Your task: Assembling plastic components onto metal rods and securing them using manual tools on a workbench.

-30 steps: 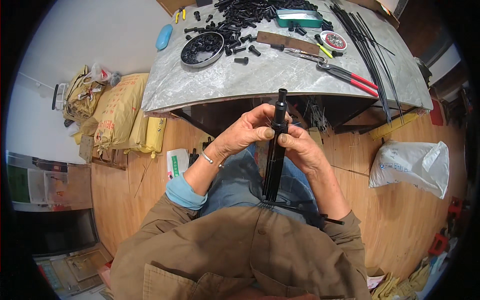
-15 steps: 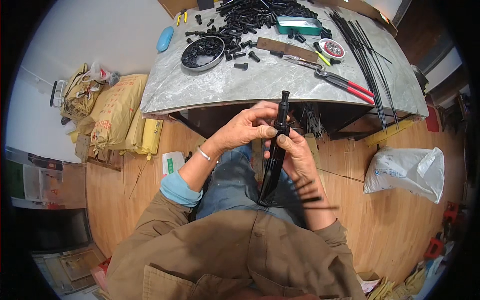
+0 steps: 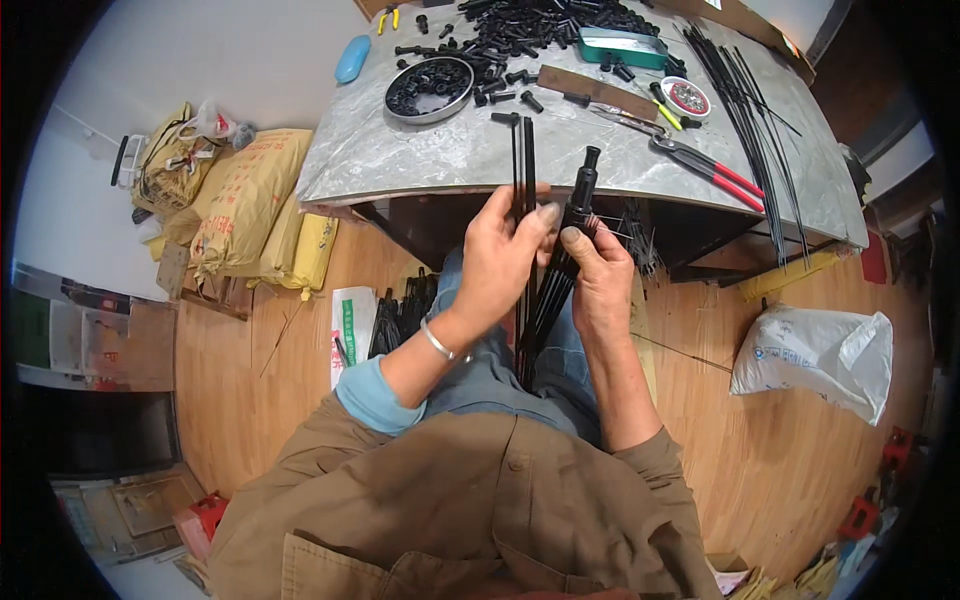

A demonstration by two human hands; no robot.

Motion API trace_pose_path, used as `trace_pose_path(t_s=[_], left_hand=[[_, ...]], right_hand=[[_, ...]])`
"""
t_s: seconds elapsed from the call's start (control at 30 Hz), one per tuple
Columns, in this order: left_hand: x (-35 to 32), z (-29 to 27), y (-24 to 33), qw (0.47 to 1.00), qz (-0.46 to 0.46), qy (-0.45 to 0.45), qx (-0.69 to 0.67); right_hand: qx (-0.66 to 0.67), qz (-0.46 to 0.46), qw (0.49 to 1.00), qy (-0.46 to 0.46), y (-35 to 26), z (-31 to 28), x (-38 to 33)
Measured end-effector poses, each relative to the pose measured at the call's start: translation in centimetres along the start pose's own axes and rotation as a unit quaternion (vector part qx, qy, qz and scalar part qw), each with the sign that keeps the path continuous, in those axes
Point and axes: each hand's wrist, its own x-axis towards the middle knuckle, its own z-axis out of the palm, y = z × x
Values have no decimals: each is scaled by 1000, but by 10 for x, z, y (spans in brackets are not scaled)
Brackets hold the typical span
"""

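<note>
In front of my lap, my right hand [image 3: 598,270] closes round a black stepped tube [image 3: 585,180] with a bundle of thin black rods running down from it, like a folded umbrella frame. Fine wire ends stick out to the right by the fingers. My left hand [image 3: 505,250] pinches several black rods [image 3: 530,150] just left of the tube, their tops rising above the fingers. Whether these rods join the tube is hidden by the hands. Both hands are just before the table's front edge.
On the grey table [image 3: 400,165] lie a heap of black plastic fittings [image 3: 560,25], a round bowl [image 3: 429,90] of black parts, a green tray [image 3: 625,52], red-handled pincers [image 3: 708,172] and long black rods [image 3: 745,120]. A white sack [image 3: 815,360] rests on the floor at right, yellow sacks [image 3: 255,200] at left.
My left hand has moved from the tube onto rods at its left, now standing upright apart from it. My right hand stays on the tube, slightly higher. The view has shifted a little.
</note>
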Motion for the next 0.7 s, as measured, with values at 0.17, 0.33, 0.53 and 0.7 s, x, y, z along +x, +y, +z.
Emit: trace_pose_path(t_s=[0.17,0.33,0.53,0.7], left_hand=[[16,-1,-18,995,63,-7,78],[15,-4,-3,997,-27,-47,55],[17,-3,-8,991,17,-67,112],[14,5,-10,996,24,-58,59]], right_hand=[[-66,-97,991,59,18,7,10],[-186,-146,971,47,13,1,5],[-282,-200,937,46,0,0,-1],[-258,-169,949,61,-4,-8,-2]])
